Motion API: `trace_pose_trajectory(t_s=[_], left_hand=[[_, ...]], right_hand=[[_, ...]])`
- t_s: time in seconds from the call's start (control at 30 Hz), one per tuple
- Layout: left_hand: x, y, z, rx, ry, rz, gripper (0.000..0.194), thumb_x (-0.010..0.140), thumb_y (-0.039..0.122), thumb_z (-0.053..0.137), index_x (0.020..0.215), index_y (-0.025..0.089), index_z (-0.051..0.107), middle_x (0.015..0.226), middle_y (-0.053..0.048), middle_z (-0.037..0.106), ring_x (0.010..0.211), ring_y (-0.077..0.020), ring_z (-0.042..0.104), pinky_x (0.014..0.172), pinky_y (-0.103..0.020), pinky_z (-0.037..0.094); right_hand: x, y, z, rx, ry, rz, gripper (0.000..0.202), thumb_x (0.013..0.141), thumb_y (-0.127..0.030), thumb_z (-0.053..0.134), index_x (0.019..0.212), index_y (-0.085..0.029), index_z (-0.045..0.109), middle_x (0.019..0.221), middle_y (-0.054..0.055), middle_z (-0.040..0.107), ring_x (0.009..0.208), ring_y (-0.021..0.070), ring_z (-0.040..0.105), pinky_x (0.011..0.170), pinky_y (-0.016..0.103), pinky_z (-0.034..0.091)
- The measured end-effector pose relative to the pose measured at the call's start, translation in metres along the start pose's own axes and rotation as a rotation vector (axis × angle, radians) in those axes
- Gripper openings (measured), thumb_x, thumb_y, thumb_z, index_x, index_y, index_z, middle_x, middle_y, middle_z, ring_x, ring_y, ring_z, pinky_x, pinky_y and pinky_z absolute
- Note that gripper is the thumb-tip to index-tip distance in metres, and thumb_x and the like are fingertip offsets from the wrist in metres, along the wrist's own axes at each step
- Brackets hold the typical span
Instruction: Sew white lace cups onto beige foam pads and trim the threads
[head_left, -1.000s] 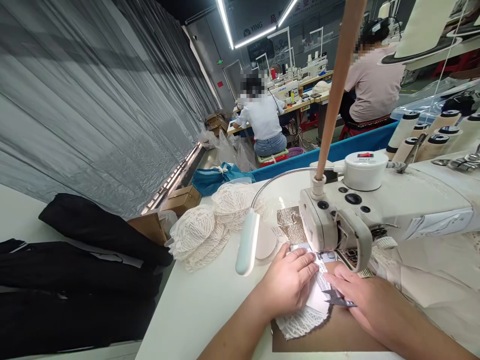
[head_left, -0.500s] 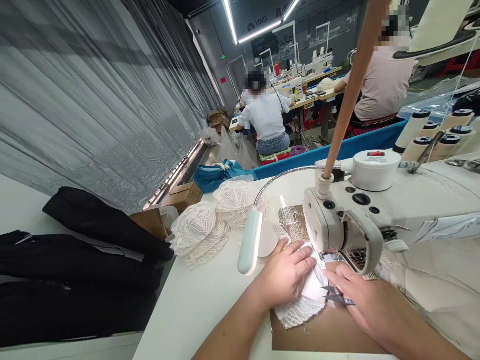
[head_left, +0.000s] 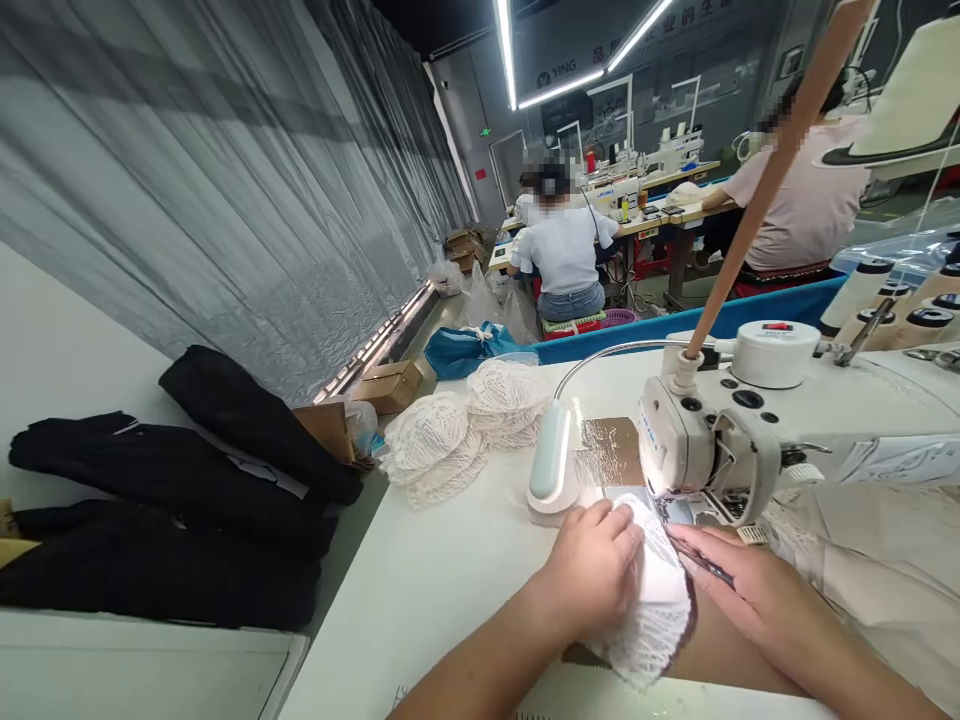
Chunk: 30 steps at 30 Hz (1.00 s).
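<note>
Where the left hand rests, white lace, veined, round-edged

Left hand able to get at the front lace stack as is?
Probably yes: the lamp head looks off the path from left hand to front lace stack, though that hand is on the lace piece.

The curled left hand nears the inward-pointing right hand.
</note>
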<state>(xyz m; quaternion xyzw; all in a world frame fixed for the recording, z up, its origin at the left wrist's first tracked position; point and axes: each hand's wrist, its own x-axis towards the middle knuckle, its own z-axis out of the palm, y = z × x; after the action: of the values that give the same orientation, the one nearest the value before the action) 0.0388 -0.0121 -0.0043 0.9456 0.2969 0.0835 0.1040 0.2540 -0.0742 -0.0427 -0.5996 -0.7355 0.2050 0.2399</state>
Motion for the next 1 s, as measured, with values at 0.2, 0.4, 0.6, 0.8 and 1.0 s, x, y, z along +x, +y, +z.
trace_pose_trajectory(t_s=[0.2,0.4,0.6,0.8,1.0], left_hand=[[-0.038,0.027,-0.03,-0.462,-0.02,-0.087,0.038,0.083,0.024,0.06,0.121,0.019,0.059,0.128,-0.011,0.057,0.116,-0.0274,0.054,0.101,-0.039,0.045],[-0.055,0.02,-0.02,-1.247,0.003,-0.554,0.05,0.083,0.045,0.065,0.122,0.015,0.056,0.108,-0.01,0.059,0.089,-0.0202,0.061,0.074,-0.033,0.053],[-0.04,0.013,-0.011,-1.499,-0.216,-0.571,0.052,0.068,0.053,0.079,0.098,0.011,0.069,0.068,0.002,0.053,0.055,-0.0056,0.043,0.052,-0.018,0.034],[-0.023,0.024,0.005,-1.701,-0.035,-0.508,0.043,0.066,0.046,0.083,0.085,0.009,0.073,0.073,-0.005,0.064,0.068,-0.0137,0.056,0.07,-0.026,0.043],[-0.022,0.027,0.014,-1.6,0.082,-0.485,0.041,0.067,0.045,0.083,0.082,0.008,0.075,0.072,-0.006,0.065,0.066,-0.0125,0.054,0.066,-0.025,0.041]], right_hand=[[0.0,-0.012,-0.002,0.188,-0.029,0.024,0.043,0.095,-0.041,0.044,0.13,-0.021,0.058,0.106,0.009,0.071,0.097,0.025,0.067,0.084,0.04,0.055],[-0.007,-0.015,0.004,0.453,-0.068,0.057,0.047,0.093,-0.042,0.048,0.136,-0.024,0.054,0.123,0.011,0.063,0.11,0.0264,0.061,0.093,0.04,0.052],[-0.017,-0.018,-0.009,0.687,-0.238,0.026,0.051,0.092,-0.047,0.055,0.14,-0.03,0.05,0.145,0.007,0.051,0.127,0.0259,0.052,0.104,0.037,0.045],[-0.016,-0.021,-0.013,0.712,-0.242,0.08,0.056,0.089,-0.054,0.055,0.137,-0.026,0.054,0.141,0.01,0.054,0.127,0.0295,0.052,0.102,0.039,0.047],[-0.013,-0.012,-0.016,0.627,-0.185,0.118,0.058,0.089,-0.064,0.043,0.126,-0.025,0.065,0.126,0.01,0.066,0.119,0.033,0.058,0.1,0.046,0.047]])
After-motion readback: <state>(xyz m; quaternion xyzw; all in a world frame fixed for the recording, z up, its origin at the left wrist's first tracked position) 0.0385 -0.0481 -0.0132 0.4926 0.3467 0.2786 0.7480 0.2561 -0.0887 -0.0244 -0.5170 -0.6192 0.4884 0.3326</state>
